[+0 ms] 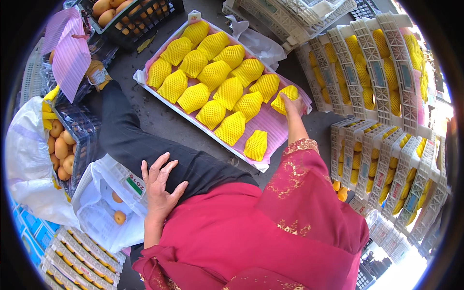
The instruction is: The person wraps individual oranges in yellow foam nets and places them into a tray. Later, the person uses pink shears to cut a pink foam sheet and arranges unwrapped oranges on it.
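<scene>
My right hand grips a fruit in a yellow foam net sleeve at the right end of a shallow white tray. Pink corrugated liner covers the tray's bottom. Several more sleeved fruits lie in rows in the tray, and one sits apart near its lower corner. Resting on my dark-trousered thigh, my left hand has its fingers spread and holds nothing. Just left of it, a white container lined with thin plastic holds two bare orange-brown fruits.
Crates of sleeved fruit stand stacked at the right, above another stack. Black crates of bare fruit stand at the top left and left. Pink sheets and a white sack are at the left. Stacked crates fill the lower left.
</scene>
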Tool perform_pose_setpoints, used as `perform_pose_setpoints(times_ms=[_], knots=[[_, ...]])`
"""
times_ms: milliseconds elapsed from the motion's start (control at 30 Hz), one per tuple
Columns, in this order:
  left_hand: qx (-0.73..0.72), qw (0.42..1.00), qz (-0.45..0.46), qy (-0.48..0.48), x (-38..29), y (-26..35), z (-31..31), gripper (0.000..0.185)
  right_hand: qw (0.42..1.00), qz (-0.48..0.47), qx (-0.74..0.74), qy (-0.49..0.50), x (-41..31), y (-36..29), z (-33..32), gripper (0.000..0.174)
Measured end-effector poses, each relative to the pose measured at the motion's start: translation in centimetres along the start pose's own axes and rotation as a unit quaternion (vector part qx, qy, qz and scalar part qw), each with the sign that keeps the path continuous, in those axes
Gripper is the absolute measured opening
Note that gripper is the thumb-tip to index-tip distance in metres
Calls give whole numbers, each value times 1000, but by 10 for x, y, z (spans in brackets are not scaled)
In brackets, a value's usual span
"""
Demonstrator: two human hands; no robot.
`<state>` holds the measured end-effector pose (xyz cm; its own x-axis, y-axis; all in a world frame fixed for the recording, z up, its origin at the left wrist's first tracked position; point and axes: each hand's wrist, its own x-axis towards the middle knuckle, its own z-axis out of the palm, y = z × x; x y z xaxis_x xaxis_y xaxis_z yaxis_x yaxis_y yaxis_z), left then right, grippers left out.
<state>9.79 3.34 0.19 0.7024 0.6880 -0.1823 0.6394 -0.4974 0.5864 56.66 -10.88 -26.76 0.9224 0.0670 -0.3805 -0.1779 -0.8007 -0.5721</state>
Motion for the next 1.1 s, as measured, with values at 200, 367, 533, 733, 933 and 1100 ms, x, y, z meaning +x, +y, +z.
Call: perform_pose_setpoints(times_ms=[200, 367, 533, 733, 933, 1100], knots=[[18, 1000, 0, -6, 9, 12, -1, 57, 999, -45, 8, 8, 25, 54, 44, 107], [-20, 1000, 0, 20, 0, 4, 4, 54, 972, -100, 125, -171, 63, 84, 38, 88], [-64, 996, 31, 58, -9, -8, 12, 49, 973, 79, 37, -212, 68, 61, 31, 68], [-223, 951, -4, 212, -37, -14, -1, 52, 901, -367, -231, -17, -26, -106, 40, 57], [-286, 830, -131, 461, -94, -66, -24, 42, 638, -659, 91, -388, -319, -336, 166, 25], [-354, 734, -234, 530, -162, -108, -14, 38, 510, -771, -20, -381, -555, -442, 319, 36]])
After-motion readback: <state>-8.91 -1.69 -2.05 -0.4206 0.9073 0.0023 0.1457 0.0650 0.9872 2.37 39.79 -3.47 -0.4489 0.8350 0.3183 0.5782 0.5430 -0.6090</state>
